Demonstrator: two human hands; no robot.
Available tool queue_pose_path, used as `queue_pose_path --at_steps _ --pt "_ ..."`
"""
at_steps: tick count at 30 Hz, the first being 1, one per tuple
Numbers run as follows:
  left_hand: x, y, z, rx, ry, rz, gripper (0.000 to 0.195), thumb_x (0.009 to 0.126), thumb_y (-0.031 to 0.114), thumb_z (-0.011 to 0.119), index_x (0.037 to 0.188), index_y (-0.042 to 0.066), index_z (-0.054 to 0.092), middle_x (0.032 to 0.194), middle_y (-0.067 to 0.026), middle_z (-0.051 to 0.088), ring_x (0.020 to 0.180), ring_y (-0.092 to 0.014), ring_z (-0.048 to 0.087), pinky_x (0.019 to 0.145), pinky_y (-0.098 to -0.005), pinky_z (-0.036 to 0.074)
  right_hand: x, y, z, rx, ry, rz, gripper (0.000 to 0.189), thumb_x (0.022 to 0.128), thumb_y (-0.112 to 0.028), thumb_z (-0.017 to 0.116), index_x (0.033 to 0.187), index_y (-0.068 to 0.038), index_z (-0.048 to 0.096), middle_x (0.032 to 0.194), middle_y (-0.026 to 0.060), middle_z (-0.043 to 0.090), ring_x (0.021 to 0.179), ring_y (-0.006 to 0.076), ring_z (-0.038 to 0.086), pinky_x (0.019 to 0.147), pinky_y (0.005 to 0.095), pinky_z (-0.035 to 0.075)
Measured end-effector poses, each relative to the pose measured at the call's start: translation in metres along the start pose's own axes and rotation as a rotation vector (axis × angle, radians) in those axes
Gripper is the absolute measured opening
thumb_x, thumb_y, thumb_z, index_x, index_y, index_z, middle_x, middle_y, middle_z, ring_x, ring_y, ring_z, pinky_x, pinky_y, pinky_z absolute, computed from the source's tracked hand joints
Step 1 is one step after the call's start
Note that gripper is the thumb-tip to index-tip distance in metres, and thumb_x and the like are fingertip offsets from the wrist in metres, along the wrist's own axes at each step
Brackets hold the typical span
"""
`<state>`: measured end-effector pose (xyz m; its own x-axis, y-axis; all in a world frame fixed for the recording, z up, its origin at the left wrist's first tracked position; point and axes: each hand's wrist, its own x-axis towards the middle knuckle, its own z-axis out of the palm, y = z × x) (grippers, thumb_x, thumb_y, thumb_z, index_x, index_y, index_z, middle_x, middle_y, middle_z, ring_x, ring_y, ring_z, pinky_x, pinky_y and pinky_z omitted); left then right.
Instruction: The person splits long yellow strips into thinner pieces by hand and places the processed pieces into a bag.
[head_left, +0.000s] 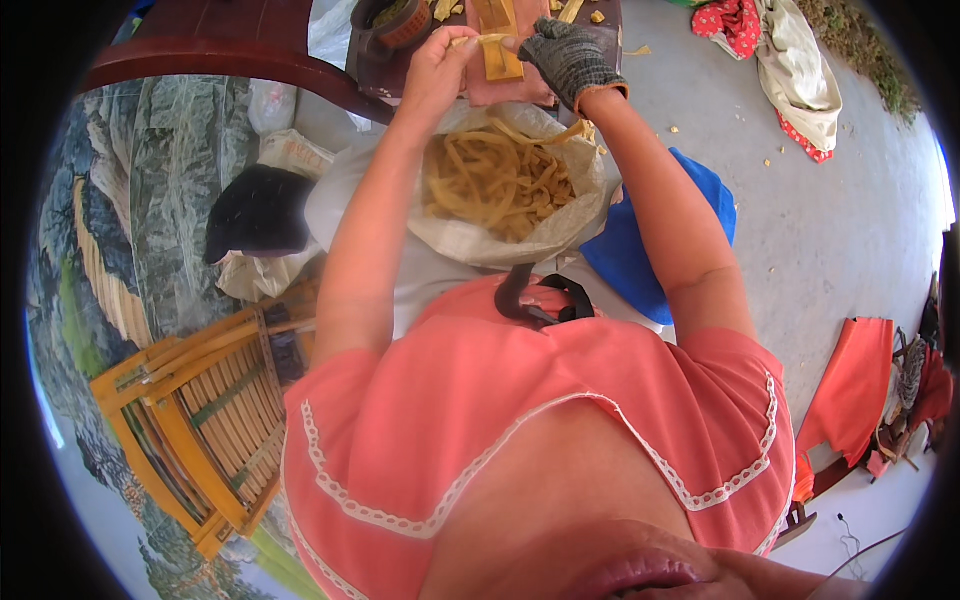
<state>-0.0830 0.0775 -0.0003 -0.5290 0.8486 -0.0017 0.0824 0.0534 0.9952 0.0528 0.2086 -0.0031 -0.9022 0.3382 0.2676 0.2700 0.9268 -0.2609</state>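
My left hand (442, 71), bare, pinches one end of a pale yellow strip (486, 39) between thumb and fingers. At the strip's other end is my right hand (568, 61), in a dark grey knitted glove with bare fingertips showing, its fingers curled there. Beneath the strip lies a yellowish wooden block (504, 67) on a pink cloth (529, 88). Closer to my body, an open white woven sack (480, 251) holds a heap of curled yellow strips and short pieces (502, 176). What the strip is made of I cannot tell.
A dark table (611, 52) carries a brown basket-like container (401, 30) and yellow scraps. A dark red wooden chair (225, 60) stands at its left. Folded wooden slatted furniture (217, 420) leans at lower left. A blue cloth (630, 240) hangs beside the sack.
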Motion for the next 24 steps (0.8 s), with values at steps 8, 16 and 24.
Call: queue_pose_path --at_steps 8,16,24 --pt "0.022 0.004 -0.003 0.092 0.021 -0.057 0.019 0.092 0.019 0.049 0.104 0.007 0.056 0.066 0.006 0.044 0.057 -0.003 0.039 0.051 -0.0189 0.035 0.018 0.013 0.014 -0.071 0.175 -0.042 0.022 0.085 -0.03 0.052 0.098 -0.017 0.064 0.101 0.0126 0.06 0.091 0.0295 0.058 0.077 0.0373 0.047" --pt "0.046 -0.025 -0.005 0.356 0.03 -0.049 0.022 0.092 0.02 0.047 0.105 0.006 0.057 0.068 0.0046 0.047 0.059 -0.005 0.041 0.054 -0.0218 0.036 0.037 0.02 0.058 0.171 0.048 0.279 0.022 0.084 -0.023 0.053 0.101 -0.015 0.064 0.104 0.0129 0.059 0.098 0.0288 0.057 0.083 0.0387 0.046" --pt "0.017 -0.022 0.006 0.809 0.105 -0.108 0.03 0.086 0.032 0.047 0.103 0.01 0.058 0.098 -0.0166 0.062 0.095 -0.035 0.057 0.079 -0.041 0.044 0.02 0.023 0.084 0.027 -0.036 0.278 0.025 0.083 -0.022 0.051 0.103 -0.011 0.062 0.108 0.0124 0.059 0.096 0.0285 0.058 0.082 0.0391 0.047"
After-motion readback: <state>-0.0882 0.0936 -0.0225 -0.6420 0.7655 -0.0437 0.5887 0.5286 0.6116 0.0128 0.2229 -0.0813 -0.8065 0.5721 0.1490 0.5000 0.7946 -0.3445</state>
